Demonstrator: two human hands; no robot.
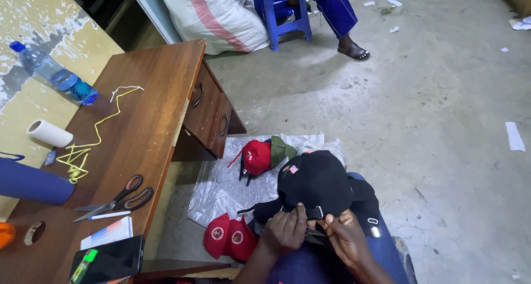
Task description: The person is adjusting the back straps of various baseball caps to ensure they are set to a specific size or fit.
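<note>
A black cap rests on my lap, its back strap turned toward me. My left hand pinches the strap edge at the cap's rim. My right hand grips the same strap from the other side, fingers closed on the fabric. A small dark tool seems to sit between the hands, but I cannot tell what it is. More black caps lie under and beside the held one.
Red caps and a red-and-green cap lie on a plastic sheet on the floor. A wooden desk at left holds scissors, yellow cord, a water bottle, a phone. A person's sandalled foot is by a blue stool.
</note>
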